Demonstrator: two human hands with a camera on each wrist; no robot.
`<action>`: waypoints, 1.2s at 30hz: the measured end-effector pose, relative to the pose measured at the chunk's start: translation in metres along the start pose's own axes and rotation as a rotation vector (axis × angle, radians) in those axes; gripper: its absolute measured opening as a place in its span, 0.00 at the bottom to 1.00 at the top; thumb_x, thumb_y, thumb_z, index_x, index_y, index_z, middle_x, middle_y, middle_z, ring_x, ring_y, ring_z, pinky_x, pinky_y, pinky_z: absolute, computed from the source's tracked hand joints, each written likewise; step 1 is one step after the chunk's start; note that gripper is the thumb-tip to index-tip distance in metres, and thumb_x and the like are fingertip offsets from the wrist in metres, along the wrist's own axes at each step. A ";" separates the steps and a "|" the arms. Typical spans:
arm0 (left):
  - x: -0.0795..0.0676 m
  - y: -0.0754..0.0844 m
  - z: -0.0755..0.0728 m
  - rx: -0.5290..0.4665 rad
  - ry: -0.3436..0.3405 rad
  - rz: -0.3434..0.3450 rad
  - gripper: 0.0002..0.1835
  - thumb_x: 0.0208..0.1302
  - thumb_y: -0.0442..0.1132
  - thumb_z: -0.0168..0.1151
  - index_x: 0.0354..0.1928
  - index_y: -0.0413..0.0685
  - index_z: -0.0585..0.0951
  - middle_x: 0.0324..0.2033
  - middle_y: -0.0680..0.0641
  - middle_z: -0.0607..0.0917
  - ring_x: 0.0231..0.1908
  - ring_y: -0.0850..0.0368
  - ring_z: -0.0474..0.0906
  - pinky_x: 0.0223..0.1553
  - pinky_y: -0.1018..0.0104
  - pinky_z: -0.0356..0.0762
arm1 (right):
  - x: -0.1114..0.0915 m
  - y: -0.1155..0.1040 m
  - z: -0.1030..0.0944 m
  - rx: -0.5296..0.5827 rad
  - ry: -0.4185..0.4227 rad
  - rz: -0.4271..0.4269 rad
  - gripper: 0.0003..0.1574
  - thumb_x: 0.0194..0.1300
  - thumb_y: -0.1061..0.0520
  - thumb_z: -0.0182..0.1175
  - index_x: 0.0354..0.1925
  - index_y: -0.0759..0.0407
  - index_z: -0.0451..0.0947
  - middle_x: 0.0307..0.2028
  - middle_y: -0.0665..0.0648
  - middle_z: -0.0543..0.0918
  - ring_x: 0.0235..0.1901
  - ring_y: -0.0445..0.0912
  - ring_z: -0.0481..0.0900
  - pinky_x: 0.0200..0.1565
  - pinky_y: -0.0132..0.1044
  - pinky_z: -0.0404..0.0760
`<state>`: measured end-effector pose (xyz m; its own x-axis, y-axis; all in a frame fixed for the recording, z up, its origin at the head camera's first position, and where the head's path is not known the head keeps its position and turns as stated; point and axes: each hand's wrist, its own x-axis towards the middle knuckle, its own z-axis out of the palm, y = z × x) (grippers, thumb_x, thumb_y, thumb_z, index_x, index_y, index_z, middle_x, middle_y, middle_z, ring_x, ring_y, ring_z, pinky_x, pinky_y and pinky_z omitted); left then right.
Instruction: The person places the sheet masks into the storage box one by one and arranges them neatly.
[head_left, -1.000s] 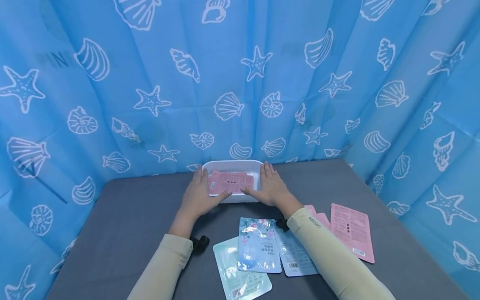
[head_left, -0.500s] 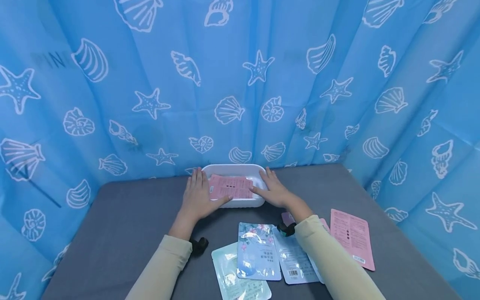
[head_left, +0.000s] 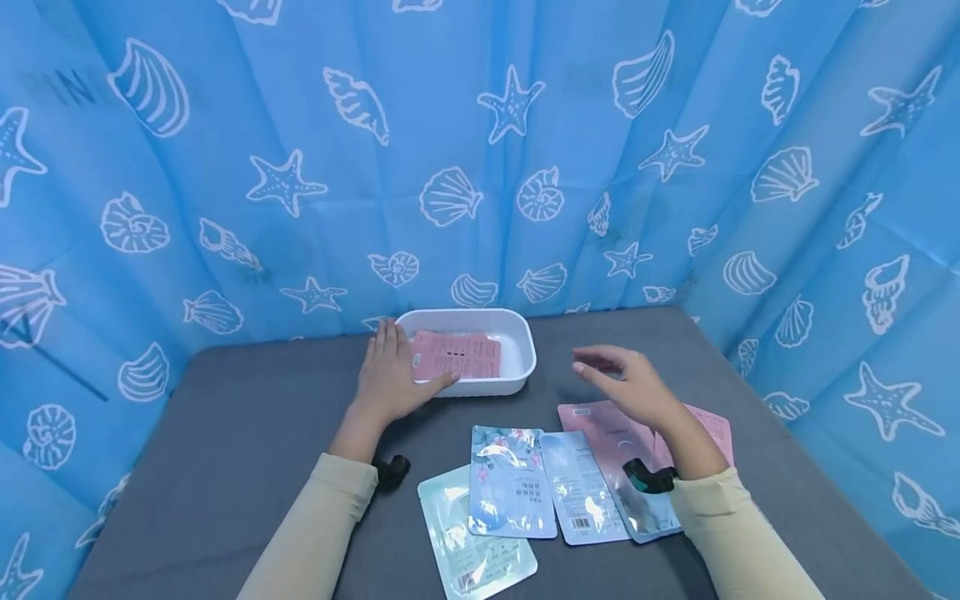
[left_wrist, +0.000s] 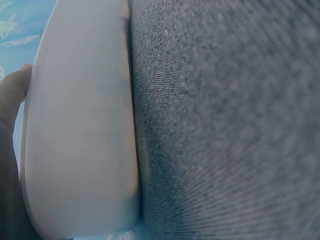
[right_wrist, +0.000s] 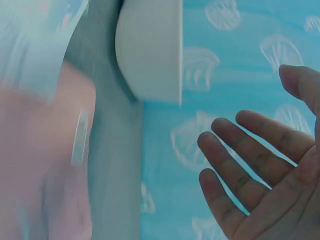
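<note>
A white plastic tub (head_left: 517,350) stands at the back of the table with pink sachets (head_left: 457,354) lying flat inside it. My left hand (head_left: 390,379) rests against the tub's left end, fingers straight and thumb reaching along the front rim. In the left wrist view the tub's outer wall (left_wrist: 80,120) fills the left side, a fingertip at its rim. To the right of the tub hangs my right hand (head_left: 630,387), fingers loosely bent and holding nothing. Below that hand lies a pink sachet (head_left: 600,421), partly covered by the wrist.
In front of the tub, a blue floral sachet (head_left: 513,487) overlaps a pale green sachet (head_left: 476,533). Right of it lies a light blue sachet (head_left: 581,483). Another pink sachet (head_left: 712,429) is partly behind the right wrist. A blue shell-patterned curtain (head_left: 480,167) hangs behind the grey table (head_left: 240,450).
My right hand has let go of the tub's right end and moved right, over the pink sachets. The left hand stays at the tub's left end. The head view has shifted slightly.
</note>
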<state>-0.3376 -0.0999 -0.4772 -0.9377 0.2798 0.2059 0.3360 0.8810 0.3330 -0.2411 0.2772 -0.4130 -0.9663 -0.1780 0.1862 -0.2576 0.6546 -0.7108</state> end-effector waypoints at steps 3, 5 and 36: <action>0.001 -0.001 0.000 0.001 -0.002 -0.001 0.73 0.60 0.84 0.55 0.83 0.28 0.47 0.84 0.29 0.45 0.85 0.33 0.38 0.84 0.38 0.42 | -0.019 0.012 -0.019 -0.043 0.042 0.053 0.27 0.81 0.48 0.58 0.68 0.63 0.79 0.60 0.64 0.87 0.58 0.59 0.86 0.56 0.33 0.84; 0.001 0.000 0.000 0.001 -0.002 -0.001 0.73 0.60 0.84 0.55 0.83 0.28 0.47 0.84 0.29 0.45 0.85 0.33 0.38 0.84 0.38 0.42 | -0.031 0.022 -0.030 -0.080 0.054 0.095 0.28 0.82 0.46 0.58 0.68 0.62 0.79 0.60 0.65 0.87 0.58 0.59 0.85 0.52 0.27 0.81; -0.001 0.005 -0.001 -0.021 -0.017 -0.014 0.70 0.62 0.80 0.58 0.82 0.28 0.48 0.84 0.30 0.43 0.85 0.33 0.36 0.84 0.37 0.40 | -0.112 0.121 -0.115 -0.340 -0.012 0.588 0.55 0.78 0.29 0.53 0.66 0.82 0.69 0.61 0.85 0.74 0.57 0.78 0.75 0.51 0.68 0.83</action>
<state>-0.3351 -0.0962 -0.4747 -0.9437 0.2741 0.1852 0.3244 0.8766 0.3554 -0.1649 0.4607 -0.4418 -0.9464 0.2714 -0.1750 0.3218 0.8392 -0.4385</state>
